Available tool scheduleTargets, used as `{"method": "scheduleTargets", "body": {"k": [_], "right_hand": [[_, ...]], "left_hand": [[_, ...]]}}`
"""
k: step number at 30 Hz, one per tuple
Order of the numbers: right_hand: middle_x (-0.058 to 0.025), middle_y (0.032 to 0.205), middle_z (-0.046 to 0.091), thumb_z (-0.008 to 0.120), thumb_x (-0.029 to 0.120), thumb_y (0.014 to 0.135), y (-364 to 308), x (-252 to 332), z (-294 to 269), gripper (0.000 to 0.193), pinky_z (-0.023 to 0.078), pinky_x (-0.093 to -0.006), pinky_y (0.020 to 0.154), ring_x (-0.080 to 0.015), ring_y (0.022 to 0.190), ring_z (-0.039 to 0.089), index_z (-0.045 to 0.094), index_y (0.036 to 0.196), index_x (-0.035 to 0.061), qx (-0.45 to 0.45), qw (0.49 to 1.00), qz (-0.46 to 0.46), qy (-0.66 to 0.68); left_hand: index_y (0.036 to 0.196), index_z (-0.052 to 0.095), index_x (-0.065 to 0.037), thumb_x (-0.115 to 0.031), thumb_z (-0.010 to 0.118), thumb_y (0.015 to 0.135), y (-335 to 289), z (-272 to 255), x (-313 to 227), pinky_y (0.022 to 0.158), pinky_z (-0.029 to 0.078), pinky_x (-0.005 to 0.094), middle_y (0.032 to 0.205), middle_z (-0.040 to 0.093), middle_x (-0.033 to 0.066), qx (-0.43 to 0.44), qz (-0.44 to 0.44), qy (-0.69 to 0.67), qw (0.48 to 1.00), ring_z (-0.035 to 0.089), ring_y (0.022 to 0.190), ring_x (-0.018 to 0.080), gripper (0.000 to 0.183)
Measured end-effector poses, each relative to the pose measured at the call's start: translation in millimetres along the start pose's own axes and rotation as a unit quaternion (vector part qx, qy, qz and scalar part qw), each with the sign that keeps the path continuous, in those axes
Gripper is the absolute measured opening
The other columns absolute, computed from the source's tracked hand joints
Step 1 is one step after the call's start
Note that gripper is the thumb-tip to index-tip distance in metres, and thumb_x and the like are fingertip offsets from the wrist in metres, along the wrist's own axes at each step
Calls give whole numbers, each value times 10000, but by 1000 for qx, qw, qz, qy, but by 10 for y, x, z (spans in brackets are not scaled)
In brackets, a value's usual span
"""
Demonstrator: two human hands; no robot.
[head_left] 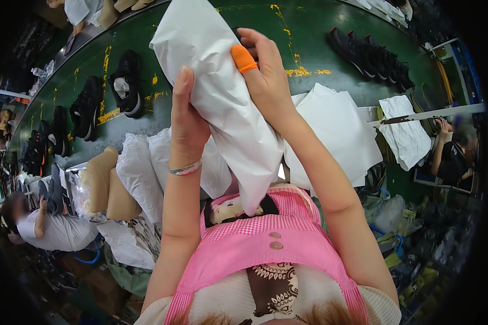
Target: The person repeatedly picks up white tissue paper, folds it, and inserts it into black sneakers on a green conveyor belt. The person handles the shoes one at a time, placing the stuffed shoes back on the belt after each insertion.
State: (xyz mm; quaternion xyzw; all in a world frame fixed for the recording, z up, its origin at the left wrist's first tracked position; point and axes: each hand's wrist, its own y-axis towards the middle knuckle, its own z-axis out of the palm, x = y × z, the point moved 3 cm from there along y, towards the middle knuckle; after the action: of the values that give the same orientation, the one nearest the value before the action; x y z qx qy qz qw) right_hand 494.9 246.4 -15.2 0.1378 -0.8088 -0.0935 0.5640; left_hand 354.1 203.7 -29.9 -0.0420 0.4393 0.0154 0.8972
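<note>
A creased sheet of white paper (217,92), bunched into a long tapering shape, is held up in front of me over the green work surface. My left hand (188,116) grips its left side, thumb up along the edge and the other fingers hidden behind. On the right side, my right hand (267,78) holds the paper with an orange finger cover (244,58) on its thumb. A bit of something dark shows behind the paper by the right fingers; most of it is hidden. The paper's lower end hangs down over my pink apron (271,238).
Black shoes (127,84) stand on the green surface (173,38) at left, one stuffed with paper. More black shoes (368,57) line up at far right. Flat white sheets (336,135) lie near my right arm, beige moulded forms (100,181) at left. Co-workers sit at both sides.
</note>
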Motion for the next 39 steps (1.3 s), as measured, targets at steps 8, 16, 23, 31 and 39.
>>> {"method": "scheduleTargets", "body": {"k": [8, 16, 23, 31, 39], "right_hand": [[-188, 1525, 351, 889, 332, 667, -553, 374, -94, 1163, 320, -352, 1117, -274, 1411, 347, 186, 1543, 32, 191, 977, 80, 47], [-266, 1438, 422, 867, 336, 680, -622, 424, -167, 1103, 390, -384, 1067, -372, 1328, 446, 225, 1508, -10, 205, 966, 144, 59], [-195, 1171, 635, 757, 121, 813, -450, 240, -262, 628, 520, -377, 868, -353, 1028, 644, 490, 1375, 39, 107, 990, -59, -70], [-251, 1457, 400, 540, 84, 973, -476, 92, 150, 483, 378, -417, 1073, -399, 1308, 438, 402, 1399, -99, -142, 949, -276, -58], [-161, 1168, 532, 627, -37, 863, -294, 226, 364, 347, 480, -311, 879, -271, 1059, 548, 593, 1207, -7, -186, 932, -311, -17]], "left_hand": [[1327, 521, -57, -461, 539, 950, 237, -192, -149, 1012, 435, 318, 1281, 590, 55, -100, 57, -80, 990, 562, 1171, 184, 553], [1327, 522, -73, -459, 564, 941, 255, -159, -283, 1005, 432, 320, 1258, 593, 42, -140, 121, -83, 979, 563, 1148, 181, 547], [1306, 530, -85, -481, 533, 958, 170, -9, -498, 1004, 424, 326, 1254, 584, 21, -135, 190, -62, 970, 554, 1136, 172, 527], [1242, 569, -85, -496, 484, 968, 163, 256, -531, 983, 455, 368, 1221, 610, 32, -194, 192, -99, 957, 578, 1116, 200, 501], [1267, 574, -49, -426, 356, 1002, 719, -525, -208, 994, 487, 478, 1275, 617, 113, -237, 9, -265, 935, 608, 1147, 307, 510]]}}
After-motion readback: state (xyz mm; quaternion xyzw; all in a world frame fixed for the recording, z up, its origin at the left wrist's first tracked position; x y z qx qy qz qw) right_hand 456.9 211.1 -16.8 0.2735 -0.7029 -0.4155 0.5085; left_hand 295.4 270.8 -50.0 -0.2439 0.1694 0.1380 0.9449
